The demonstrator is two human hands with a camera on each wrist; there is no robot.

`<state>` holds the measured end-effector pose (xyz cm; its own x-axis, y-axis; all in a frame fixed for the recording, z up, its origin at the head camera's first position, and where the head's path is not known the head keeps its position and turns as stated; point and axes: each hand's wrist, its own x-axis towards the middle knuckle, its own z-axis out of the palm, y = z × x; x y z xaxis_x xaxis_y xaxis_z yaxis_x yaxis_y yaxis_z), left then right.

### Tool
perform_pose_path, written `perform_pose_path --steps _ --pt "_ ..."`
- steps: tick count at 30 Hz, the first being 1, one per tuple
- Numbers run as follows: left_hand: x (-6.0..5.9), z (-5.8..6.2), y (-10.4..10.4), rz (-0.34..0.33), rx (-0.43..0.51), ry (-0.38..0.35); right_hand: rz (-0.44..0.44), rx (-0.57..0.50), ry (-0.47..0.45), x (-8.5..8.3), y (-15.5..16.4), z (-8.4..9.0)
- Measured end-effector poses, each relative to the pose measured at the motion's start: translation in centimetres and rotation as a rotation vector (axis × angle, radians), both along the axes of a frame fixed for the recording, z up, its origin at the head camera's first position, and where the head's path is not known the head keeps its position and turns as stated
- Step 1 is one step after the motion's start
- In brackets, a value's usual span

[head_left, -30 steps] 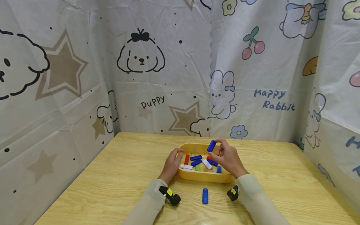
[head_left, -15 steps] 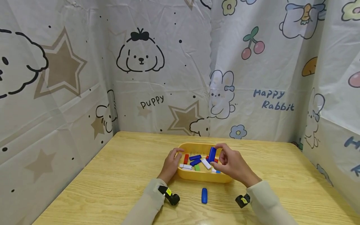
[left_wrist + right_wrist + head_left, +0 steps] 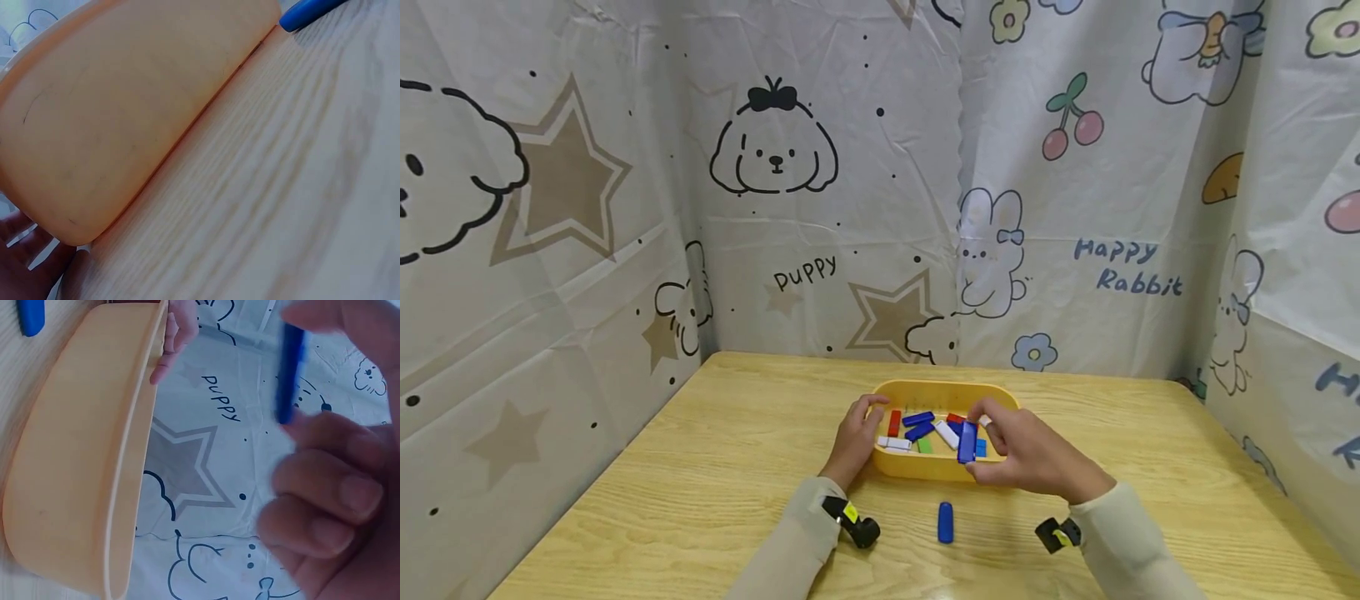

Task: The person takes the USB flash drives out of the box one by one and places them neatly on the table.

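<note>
My right hand (image 3: 1030, 450) pinches a dark blue oblong stick (image 3: 967, 442) between thumb and fingers, over the front right part of a yellow tray (image 3: 925, 468). In the right wrist view the same blue stick (image 3: 290, 375) is seen edge-on and blurred, above the tray rim, while the other fingers curl into the palm. My left hand (image 3: 854, 437) grips the tray's left end, fingers bent at its rim. Inside lie several small oblong pieces: a red piece (image 3: 894, 423), blue pieces (image 3: 919, 419), white pieces (image 3: 895, 444) and a green piece (image 3: 925, 447).
A blue piece with rounded ends (image 3: 945, 522) lies on the wooden table (image 3: 760, 417) in front of the tray, between my forearms. Printed curtains (image 3: 820, 233) hang around the table's back and sides. Each wrist carries a small black camera (image 3: 861, 529).
My right hand has come down and toward me with the blue stick, from the tray's back right to its front right. The stick has turned more upright in view. My left hand stays put.
</note>
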<state>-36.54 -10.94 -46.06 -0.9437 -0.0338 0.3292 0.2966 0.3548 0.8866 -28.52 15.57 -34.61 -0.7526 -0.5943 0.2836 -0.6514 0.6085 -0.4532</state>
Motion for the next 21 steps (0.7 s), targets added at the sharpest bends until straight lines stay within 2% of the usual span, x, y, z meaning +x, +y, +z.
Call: perform_pose_path --steps 5,9,16,21 --pt "0.0 0.0 -0.1 0.007 -0.006 0.008 0.008 0.138 -0.212 0.3 -0.1 -0.5" --pt "0.0 -0.1 -0.2 0.008 -0.010 0.008 -0.003 0.224 -0.318 0.4 -0.7 -1.2" --pt "0.0 0.0 -0.1 0.008 0.002 0.011 -0.066 0.338 -0.405 0.9 -1.5 -2.1" --pt "-0.1 -0.1 0.0 0.002 -0.003 0.009 -0.063 0.370 -0.424 1.2 -1.8 -2.7"
